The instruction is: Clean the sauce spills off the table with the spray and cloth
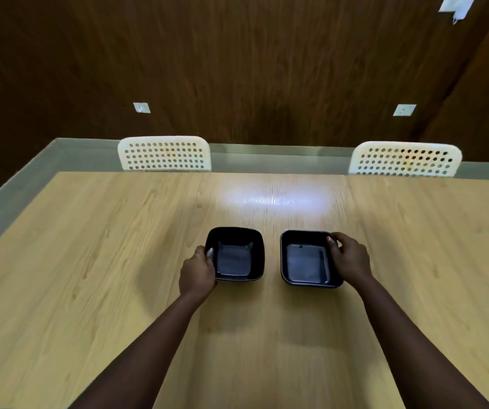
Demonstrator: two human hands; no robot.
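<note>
Two square black bowls stand side by side on the light wooden table (89,261). My left hand (197,273) grips the left rim of the left bowl (237,255), thumb over the edge. My right hand (351,256) grips the right rim of the right bowl (305,261), thumb hooked inside the far right corner. Both bowls look empty and rest on the tabletop. I see no spray bottle, no cloth and no sauce spill anywhere in the head view.
Two white perforated chairs stand at the table's far edge, one at the left (165,153) and one at the right (405,158). A dark wood-panelled wall (237,69) rises behind them. A bright light reflection (278,199) lies on the table beyond the bowls.
</note>
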